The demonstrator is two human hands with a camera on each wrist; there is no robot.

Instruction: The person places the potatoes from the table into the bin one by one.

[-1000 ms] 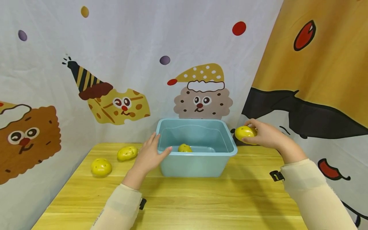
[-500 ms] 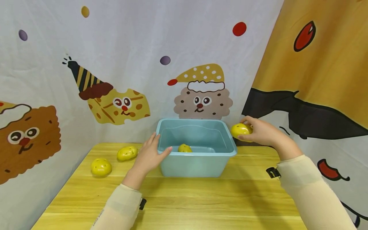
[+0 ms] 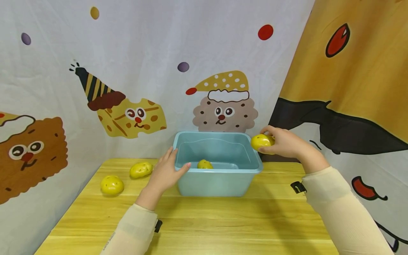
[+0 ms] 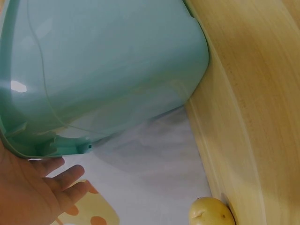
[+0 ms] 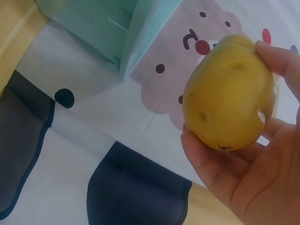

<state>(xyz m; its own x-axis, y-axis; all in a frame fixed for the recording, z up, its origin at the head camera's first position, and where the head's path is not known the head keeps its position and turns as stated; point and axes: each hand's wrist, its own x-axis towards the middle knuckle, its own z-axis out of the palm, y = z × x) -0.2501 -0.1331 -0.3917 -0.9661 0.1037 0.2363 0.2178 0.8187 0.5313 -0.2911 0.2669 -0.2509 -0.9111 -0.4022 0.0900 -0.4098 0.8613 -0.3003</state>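
A light blue plastic bin (image 3: 213, 184) stands at the back middle of the table with one yellow potato (image 3: 204, 164) inside. My right hand (image 3: 285, 143) grips another potato (image 3: 262, 141) between thumb and fingers, held up at the bin's right rim. In the right wrist view that potato (image 5: 229, 93) shows smooth and whole, fingers round its side. My left hand (image 3: 165, 170) rests at the bin's left rim, fingers spread and fairly straight. The left wrist view has those fingers (image 4: 70, 178) right beneath the rim.
Two more potatoes, one rounder (image 3: 112, 185) and one longer (image 3: 141, 170), lie on the wooden table (image 3: 204, 226) left of the bin. A white cartoon-printed cloth (image 3: 143, 42) hangs close behind the table and along its sides.
My right hand has carried its potato leftward and slightly up, from beside the bin to its right rim. The left hand, the bin and the other potatoes stay put.
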